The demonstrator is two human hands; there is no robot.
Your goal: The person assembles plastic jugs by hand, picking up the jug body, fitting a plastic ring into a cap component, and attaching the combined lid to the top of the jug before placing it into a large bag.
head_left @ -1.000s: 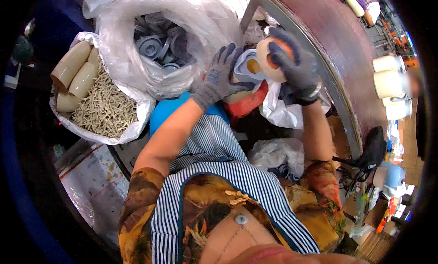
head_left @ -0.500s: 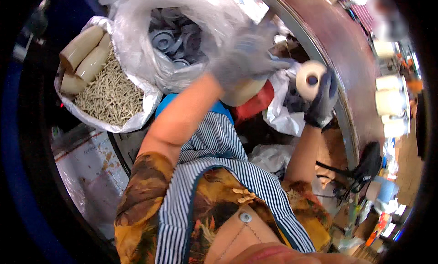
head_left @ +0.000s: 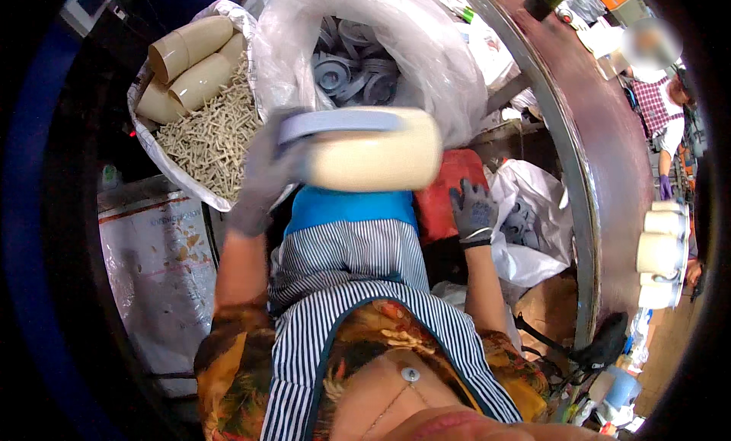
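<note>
My left hand (head_left: pixel 274 163), in a grey work glove and blurred by motion, grips the left end of a cream cylindrical shell (head_left: pixel 373 159). A long curved grey handle (head_left: pixel 343 123) runs along the shell's far side. The shell lies level above a blue surface (head_left: pixel 350 207) at my lap. My right hand (head_left: pixel 474 210), gloved too, has its fingers spread against the near right side of a red block-like thing (head_left: pixel 451 190); nothing shows in its grasp.
Several cream shells (head_left: pixel 194 49) lie on small beige pieces (head_left: pixel 209 140) in a white sack at left. A clear plastic bag (head_left: pixel 445 60) holds grey ring-shaped parts (head_left: pixel 333 75). Another white bag (head_left: pixel 544 239) stands at right beside the metal-edged table (head_left: pixel 567 144). A co-worker (head_left: pixel 662 110) is beyond.
My right hand no longer holds the round cream piece with a dark hole and has come down to the red thing. My left hand has moved left and nearer, now gripping the cream shell.
</note>
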